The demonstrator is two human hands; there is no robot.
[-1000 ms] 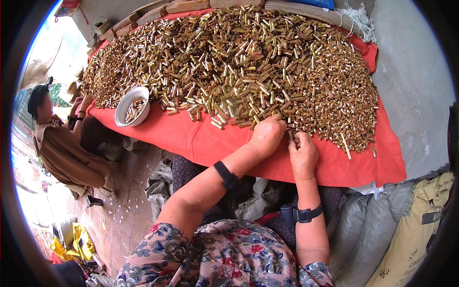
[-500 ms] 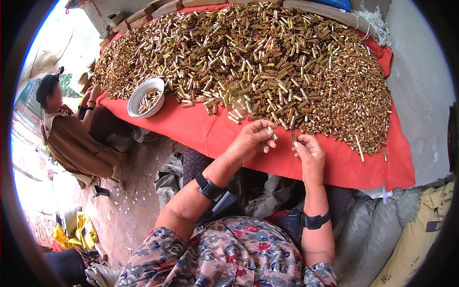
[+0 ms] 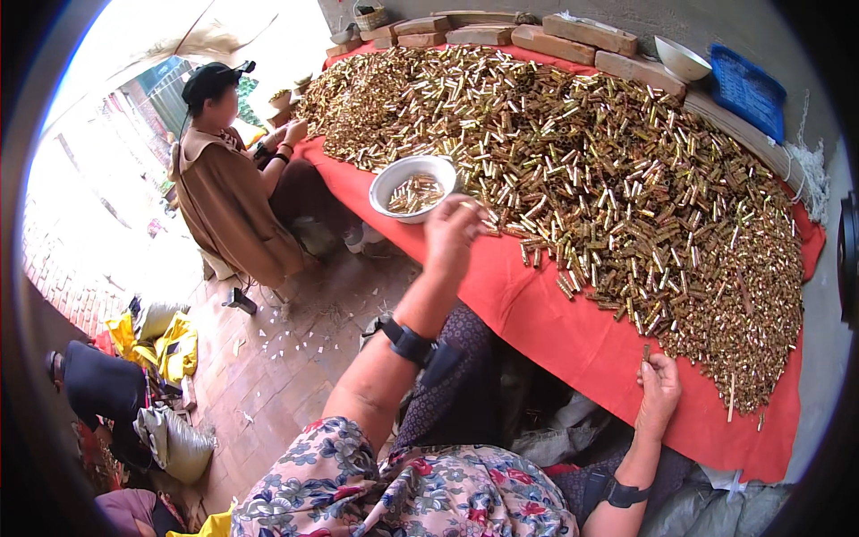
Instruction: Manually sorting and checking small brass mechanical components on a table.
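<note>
Small brass tubes and fittings lie in a wide pile (image 3: 573, 170) on a red cloth (image 3: 537, 309). At the pile's near edge stands a white bowl (image 3: 380, 190) with several brass tubes inside. My left hand (image 3: 450, 234) is at the bowl's right side, its fingers curled and partly blurred by motion; a shiny brass tube seems pinched at the fingertips. My right hand (image 3: 659, 394) hovers over the cloth's near right edge. Between its thumb and fingers it pinches a brass tube (image 3: 646, 353), held upright.
At left a person in a brown top (image 3: 233, 197) sits with hands at the pile's far left end. Bricks (image 3: 573, 34), a white dish (image 3: 682, 59) and a blue basket (image 3: 748, 89) line the back. A pale stick (image 3: 731, 396) lies by the smaller pieces at right.
My view has turned left. My left hand has moved away from the right hand, left to the bowl. The right hand stays near the cloth's edge, still pinching its tube.
</note>
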